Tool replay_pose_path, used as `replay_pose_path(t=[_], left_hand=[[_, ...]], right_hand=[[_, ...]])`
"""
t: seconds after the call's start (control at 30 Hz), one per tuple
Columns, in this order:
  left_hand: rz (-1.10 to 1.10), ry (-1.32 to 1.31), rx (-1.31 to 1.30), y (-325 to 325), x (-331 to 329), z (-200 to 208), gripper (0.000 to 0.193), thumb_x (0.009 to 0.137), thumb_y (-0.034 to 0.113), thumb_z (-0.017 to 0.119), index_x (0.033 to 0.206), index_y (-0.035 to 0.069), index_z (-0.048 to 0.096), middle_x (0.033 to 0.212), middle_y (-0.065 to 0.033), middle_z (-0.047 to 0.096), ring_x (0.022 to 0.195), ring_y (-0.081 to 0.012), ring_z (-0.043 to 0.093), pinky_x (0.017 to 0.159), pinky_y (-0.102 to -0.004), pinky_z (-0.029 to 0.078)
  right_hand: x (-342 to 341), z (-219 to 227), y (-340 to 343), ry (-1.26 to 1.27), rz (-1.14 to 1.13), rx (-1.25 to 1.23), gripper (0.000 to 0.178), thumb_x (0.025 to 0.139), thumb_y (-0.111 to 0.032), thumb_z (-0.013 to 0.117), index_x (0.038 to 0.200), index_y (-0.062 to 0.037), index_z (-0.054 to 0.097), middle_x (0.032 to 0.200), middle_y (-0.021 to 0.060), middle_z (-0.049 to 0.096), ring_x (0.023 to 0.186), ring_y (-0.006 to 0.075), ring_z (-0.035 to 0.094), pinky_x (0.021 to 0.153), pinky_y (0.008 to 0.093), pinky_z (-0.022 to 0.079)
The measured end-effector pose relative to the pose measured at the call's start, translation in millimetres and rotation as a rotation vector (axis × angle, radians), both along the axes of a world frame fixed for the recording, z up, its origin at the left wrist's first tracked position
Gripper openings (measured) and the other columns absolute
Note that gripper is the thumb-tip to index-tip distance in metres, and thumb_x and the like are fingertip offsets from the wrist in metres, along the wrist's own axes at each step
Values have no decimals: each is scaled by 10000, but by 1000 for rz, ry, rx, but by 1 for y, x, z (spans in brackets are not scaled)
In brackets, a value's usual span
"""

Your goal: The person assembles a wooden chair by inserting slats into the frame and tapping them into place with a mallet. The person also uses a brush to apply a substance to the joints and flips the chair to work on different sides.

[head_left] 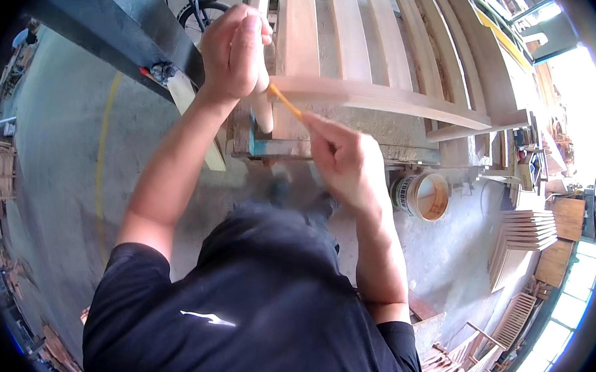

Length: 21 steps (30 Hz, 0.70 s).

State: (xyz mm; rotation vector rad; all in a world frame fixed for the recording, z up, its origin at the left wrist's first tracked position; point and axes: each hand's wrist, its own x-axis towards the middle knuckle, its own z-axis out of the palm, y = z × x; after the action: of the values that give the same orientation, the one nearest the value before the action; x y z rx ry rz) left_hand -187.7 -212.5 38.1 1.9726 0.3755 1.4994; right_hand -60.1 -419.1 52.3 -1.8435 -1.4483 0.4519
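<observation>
Head view shows the left hand [235, 49] clenched around an upright pale wooden piece [262, 109] at the near corner of a slatted wooden frame [378, 95]. The right hand [344, 161], just below the frame's curved front rail, has its fingers pinched together on a thin orange stick [284, 100] whose tip meets that rail beside the left hand. An open tub [421, 195] sits on the floor to the right of the right hand, below the frame.
</observation>
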Motion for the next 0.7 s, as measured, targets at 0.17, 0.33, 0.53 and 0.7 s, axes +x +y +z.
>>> replay_pose_path(t=[0.17, 0.33, 0.53, 0.7], left_hand=[[29, 21, 46, 0, -1, 1, 352, 1029, 216, 384, 788, 13, 541, 744, -93, 573, 723, -201, 590, 827, -376, 497], [65, 63, 42, -4, -1, 10, 356, 1020, 231, 367, 793, 25, 548, 756, -102, 588, 758, -209, 604, 892, -405, 496], [115, 50, 60, -3, 1, 5, 347, 997, 235, 371, 793, 22, 553, 772, -99, 609, 799, -220, 617, 974, -448, 480], [151, 32, -28, -12, 8, 2, 353, 1017, 245, 363, 840, 21, 571, 823, -117, 631, 797, -203, 616, 1050, -468, 447]], right_hand=[[14, 4, -4, 166, -31, -66, 242, 903, -101, 648, 1117, -108, 760, 837, 184, 715, 708, 314, 697, 696, 325, 554], [20, -7, -12, 166, 288, -172, 250, 922, -224, 637, 1117, -120, 754, 872, 197, 702, 797, 363, 700, 712, 431, 560], [87, -41, -72, 583, 56, -67, 246, 988, -152, 617, 1058, 61, 718, 734, 1, 620, 671, 52, 515, 588, 238, 434], [148, -72, -125, 728, -27, -85, 280, 1027, -230, 594, 1001, 13, 731, 689, -73, 517, 600, 26, 406, 524, 222, 303]])
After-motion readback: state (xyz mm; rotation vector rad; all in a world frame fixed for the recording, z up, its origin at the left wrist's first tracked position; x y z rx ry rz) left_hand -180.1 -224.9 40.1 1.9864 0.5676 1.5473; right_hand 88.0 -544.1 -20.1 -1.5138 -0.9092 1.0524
